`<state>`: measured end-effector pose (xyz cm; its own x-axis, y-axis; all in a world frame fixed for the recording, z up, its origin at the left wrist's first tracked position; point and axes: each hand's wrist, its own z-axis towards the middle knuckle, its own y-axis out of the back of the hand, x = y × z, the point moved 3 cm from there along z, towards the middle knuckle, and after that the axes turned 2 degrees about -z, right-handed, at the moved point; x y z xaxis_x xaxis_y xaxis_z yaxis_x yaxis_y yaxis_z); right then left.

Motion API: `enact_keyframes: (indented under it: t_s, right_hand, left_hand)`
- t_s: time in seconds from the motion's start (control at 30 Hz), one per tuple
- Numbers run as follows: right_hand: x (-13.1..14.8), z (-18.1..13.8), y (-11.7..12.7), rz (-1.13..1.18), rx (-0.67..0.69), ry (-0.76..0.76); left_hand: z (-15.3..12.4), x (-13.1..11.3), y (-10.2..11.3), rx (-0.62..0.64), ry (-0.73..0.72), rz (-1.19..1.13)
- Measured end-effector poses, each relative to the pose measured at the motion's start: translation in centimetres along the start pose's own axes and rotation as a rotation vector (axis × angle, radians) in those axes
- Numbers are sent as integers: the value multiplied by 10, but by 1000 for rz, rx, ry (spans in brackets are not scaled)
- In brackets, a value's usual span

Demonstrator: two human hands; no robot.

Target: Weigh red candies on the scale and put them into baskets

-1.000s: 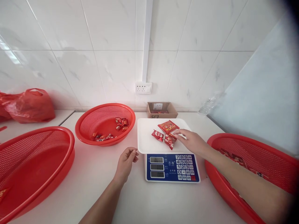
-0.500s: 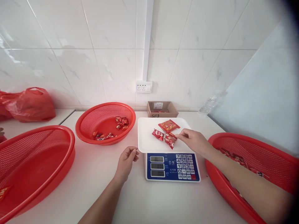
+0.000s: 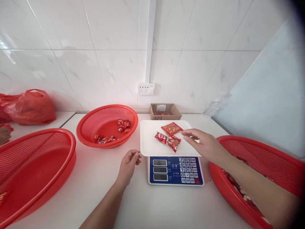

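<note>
The right forearm (image 3: 252, 183) hides part of the rightmost basket (image 3: 269, 154), and small print (image 3: 176, 174) on the scale (image 3: 175, 170) is blurred.

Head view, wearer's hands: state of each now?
Left hand: loosely closed, nothing visibly held.
Right hand: open, nothing visibly held, near red packets.

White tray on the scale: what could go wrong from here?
The left hand is right by the near-left corner of the white tray; a touch might skew the reading on the scale. The right hand is over the tray's right side, close to the red packets, so it could nudge one.
</note>
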<state>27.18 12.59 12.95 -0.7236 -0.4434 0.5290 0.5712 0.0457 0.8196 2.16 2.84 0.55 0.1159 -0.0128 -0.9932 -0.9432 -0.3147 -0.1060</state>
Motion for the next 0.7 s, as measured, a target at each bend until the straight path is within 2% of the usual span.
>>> enact_keyframes:
  t_s: [0.13,0.27,0.37,0.47,0.7]
  right_hand:
    - [-4,-10,24,-38,-53,-89]
    - [-26,-19,30,-71,4,-183]
    - [-44,-23,22,-131,93,-228]
    - [-50,-23,6,-208,199,-162]
    - [-25,-14,-28,-245,387,11]
  left_hand:
    - [-1,-1,-1,4,1,-3]
    - [-2,0,-1,12,0,-5]
    - [-2,0,-1,11,2,1]
    - [-2,-1,-2,10,3,10]
    - [-1,-1,0,-6,-2,24]
